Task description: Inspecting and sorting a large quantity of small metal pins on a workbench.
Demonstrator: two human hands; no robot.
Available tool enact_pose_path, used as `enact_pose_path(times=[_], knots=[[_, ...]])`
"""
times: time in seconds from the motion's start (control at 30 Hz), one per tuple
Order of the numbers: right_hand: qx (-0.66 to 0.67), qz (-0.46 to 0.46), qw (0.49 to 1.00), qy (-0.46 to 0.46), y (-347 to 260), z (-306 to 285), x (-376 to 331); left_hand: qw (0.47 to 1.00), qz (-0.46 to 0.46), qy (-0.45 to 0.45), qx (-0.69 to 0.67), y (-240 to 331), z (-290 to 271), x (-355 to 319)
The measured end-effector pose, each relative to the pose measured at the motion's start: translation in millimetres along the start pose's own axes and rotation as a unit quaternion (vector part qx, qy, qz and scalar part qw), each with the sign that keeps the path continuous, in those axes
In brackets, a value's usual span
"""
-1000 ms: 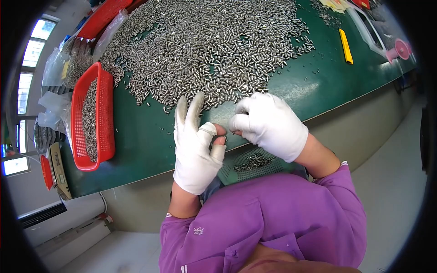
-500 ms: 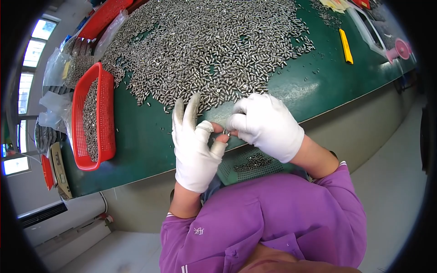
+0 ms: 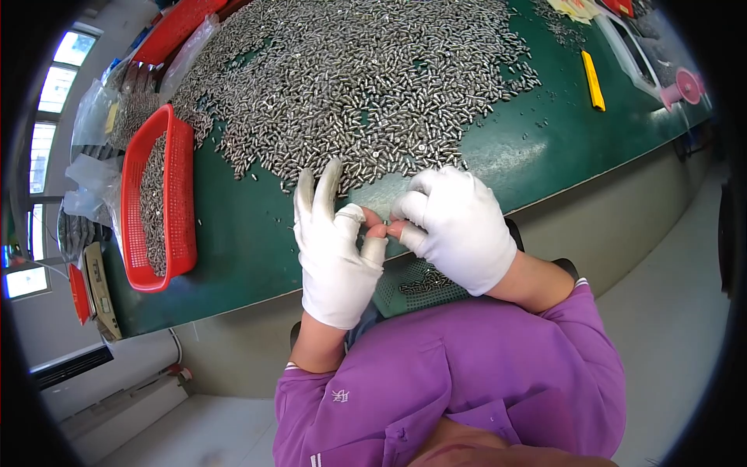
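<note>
My left hand [image 3: 331, 261], in a white glove with bare thumb and index tips, pinches a small metal part [image 3: 386, 224] just above the near table edge. Its other fingers stretch toward a wide heap of small silvery cylindrical metal pieces [image 3: 342, 93]. My right hand [image 3: 467, 229], gloved alike, is closed and meets the left at the same part, thumb tip against it. Most of the part is hidden by the fingertips. Below the hands, at my lap, is a green plastic basket [image 3: 397, 300] with darker metal pieces, partly covered by my right hand.
A red plastic basket [image 3: 185, 210] of metal pieces stands on the green table [image 3: 249, 272] at left, beside clear plastic bags [image 3: 89, 183] and a scale-like device [image 3: 101, 292]. At right lie a yellow cutter-like tool [image 3: 593, 80] and a small pink fan-like object [image 3: 686, 86].
My right hand has shifted slightly down and its thumb now shows at the part. More of the green basket's contents are covered by it. My left hand has hardly moved.
</note>
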State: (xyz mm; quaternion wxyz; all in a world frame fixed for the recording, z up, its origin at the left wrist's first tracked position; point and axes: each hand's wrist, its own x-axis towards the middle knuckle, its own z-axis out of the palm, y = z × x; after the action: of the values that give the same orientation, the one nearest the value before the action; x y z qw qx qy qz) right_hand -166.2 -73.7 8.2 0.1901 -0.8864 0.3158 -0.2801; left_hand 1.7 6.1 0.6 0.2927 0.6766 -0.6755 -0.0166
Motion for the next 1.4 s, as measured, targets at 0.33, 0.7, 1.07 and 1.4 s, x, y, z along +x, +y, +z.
enact_pose_path(times=[0.33,0.7,1.07,1.4], knots=[[-0.034,-0.044,0.998,-0.026,-3,4,4,1.000,-0.003,-0.009,-0.019,-4,-1,-4],[-0.097,-0.090,0.988,-0.075,-3,1,5,1.000,-0.008,-0.011,-0.006,0,-8,-4],[-0.178,-0.105,0.971,-0.116,-17,-12,18,0.999,-0.005,-0.020,-0.028,-4,-5,-5],[-0.198,-0.128,0.964,-0.125,-12,-9,20,0.999,-0.002,-0.012,-0.042,-4,-5,-5]])
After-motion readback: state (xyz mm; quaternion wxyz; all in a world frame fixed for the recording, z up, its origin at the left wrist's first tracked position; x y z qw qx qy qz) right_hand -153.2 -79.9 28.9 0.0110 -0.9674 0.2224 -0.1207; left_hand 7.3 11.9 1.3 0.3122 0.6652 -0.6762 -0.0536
